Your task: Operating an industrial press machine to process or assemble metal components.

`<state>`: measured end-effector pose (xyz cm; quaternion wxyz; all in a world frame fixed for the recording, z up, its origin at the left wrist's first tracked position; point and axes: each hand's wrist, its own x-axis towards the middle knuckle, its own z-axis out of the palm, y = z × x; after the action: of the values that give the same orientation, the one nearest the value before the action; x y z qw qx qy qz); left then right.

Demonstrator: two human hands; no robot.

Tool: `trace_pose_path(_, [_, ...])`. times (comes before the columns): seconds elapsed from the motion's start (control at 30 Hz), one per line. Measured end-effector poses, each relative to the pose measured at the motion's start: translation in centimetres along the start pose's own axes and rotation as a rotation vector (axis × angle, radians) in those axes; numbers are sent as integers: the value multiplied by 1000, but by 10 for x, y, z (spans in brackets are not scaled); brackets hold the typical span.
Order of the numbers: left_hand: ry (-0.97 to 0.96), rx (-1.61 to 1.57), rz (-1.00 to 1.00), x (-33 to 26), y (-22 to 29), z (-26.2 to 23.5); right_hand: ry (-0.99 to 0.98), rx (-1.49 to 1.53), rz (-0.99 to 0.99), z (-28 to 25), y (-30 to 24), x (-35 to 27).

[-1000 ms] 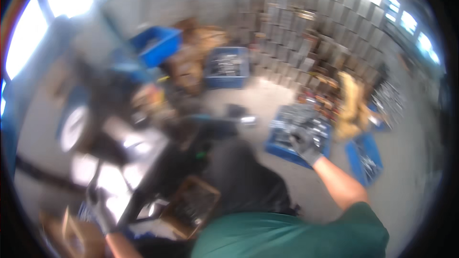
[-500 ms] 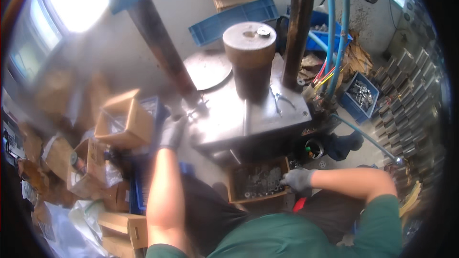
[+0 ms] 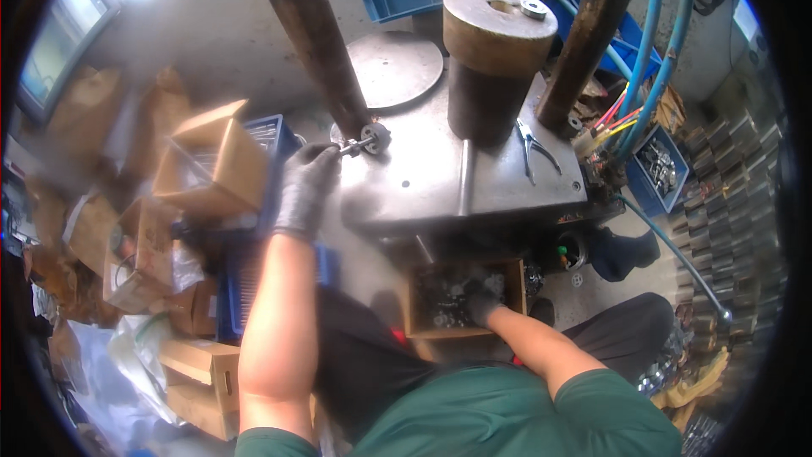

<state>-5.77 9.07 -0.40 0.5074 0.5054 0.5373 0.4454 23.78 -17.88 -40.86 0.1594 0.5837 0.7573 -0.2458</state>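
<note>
My left hand (image 3: 306, 186), in a grey glove, is closed round a thin metal rod with a round flanged disc (image 3: 375, 139) on its far end. It holds this shaft over the left edge of the steel press table (image 3: 397, 195), beside the dark left column. Whether the disc touches the table I cannot tell. My right hand (image 3: 485, 303), also gloved, reaches down into an open box (image 3: 420, 334) of small metal parts (image 3: 452, 292) below the table's front. Its fingers are blurred among the parts.
A thick steel cylinder (image 3: 495, 59) with a small ring (image 3: 533, 8) on top stands on the table. Pliers (image 3: 534, 151) and a bar (image 3: 465, 178) lie near it. Cardboard boxes (image 3: 211, 161) crowd the left. Blue hoses (image 3: 655, 51) and a blue bin (image 3: 657, 169) are right.
My right hand has moved left from the box's right edge into the box. The left hand, blurred before, is now steadier by the table's left edge. The view has shifted.
</note>
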Motion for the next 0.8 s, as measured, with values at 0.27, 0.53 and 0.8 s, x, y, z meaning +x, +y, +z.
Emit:
trace_pose_path(0.27, [57, 53, 53, -6, 7, 28, -190, 112, 24, -53, -6, -33])
trace_pose_path(0.53, [103, 262, 613, -19, 24, 63, 34, 932, -59, 68, 44, 14])
trace_pose_path(0.8, [-60, -259, 189, -15, 16, 65, -293, 361, 152, -35, 11, -11])
